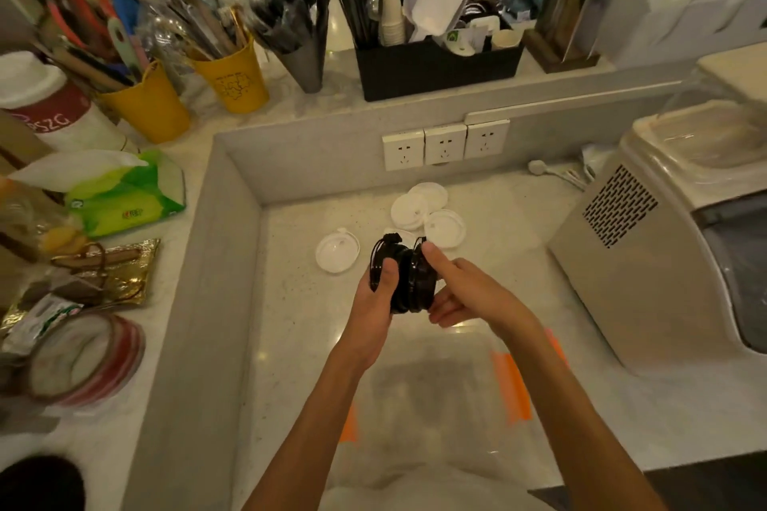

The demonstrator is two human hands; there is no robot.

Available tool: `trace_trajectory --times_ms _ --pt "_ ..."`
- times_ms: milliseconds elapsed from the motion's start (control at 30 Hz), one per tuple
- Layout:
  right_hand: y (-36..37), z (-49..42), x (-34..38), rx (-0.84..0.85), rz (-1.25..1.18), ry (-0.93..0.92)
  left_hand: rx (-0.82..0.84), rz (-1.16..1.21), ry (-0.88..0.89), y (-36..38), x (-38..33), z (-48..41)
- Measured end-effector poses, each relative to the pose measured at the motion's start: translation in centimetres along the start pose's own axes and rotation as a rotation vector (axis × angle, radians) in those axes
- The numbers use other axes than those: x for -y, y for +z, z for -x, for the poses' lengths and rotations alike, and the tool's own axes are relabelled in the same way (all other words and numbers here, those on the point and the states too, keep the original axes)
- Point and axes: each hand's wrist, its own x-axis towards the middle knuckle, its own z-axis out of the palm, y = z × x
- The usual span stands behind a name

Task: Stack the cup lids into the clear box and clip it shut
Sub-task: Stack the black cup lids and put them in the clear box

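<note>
A stack of black cup lids (409, 280) is held on its side above the counter, between both hands. My left hand (379, 295) grips its left end, thumb on top. My right hand (460, 290) presses the right end, thumb on the rim. Below my forearms stands the clear box (436, 394) with orange clips (512, 386) at its sides; it is open at the top and blurred. White cup lids lie on the counter beyond: one alone (337, 251) at the left, and a small cluster (423, 205) behind the black stack.
A beige machine (647, 257) stands at the right. A raised ledge carries yellow buckets (232, 81), a black organizer (436, 66), a green tissue pack (120, 195) and tape rolls (83, 357). Wall sockets (444, 145) sit on the back wall.
</note>
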Motion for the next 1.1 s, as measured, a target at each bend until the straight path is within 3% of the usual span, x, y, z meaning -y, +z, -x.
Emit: trace_trajectory --times_ms 233,433,700,867,1100 --pt "2.4 1.4 0.0 -0.025 0.027 -0.041 0.018 0.008 0.004 0.0 -0.1 2.3" --pt "3.6 2.9 -0.6 -0.142 0.140 -0.089 0.011 0.015 -0.041 0.0 -0.3 3.7" --pt "4.1 4.0 -1.3 -0.136 0.248 -0.198 0.027 0.135 -0.070 -0.5 -0.2 5.1" --pt "4.3 3.8 -2.0 -0.133 0.013 -0.303 0.001 0.318 -0.062 -2.5 -1.1 5.1" --pt "5.0 3.5 -3.0 -0.048 -0.252 -0.229 -0.050 0.160 -0.114 -4.5 -1.0 5.5"
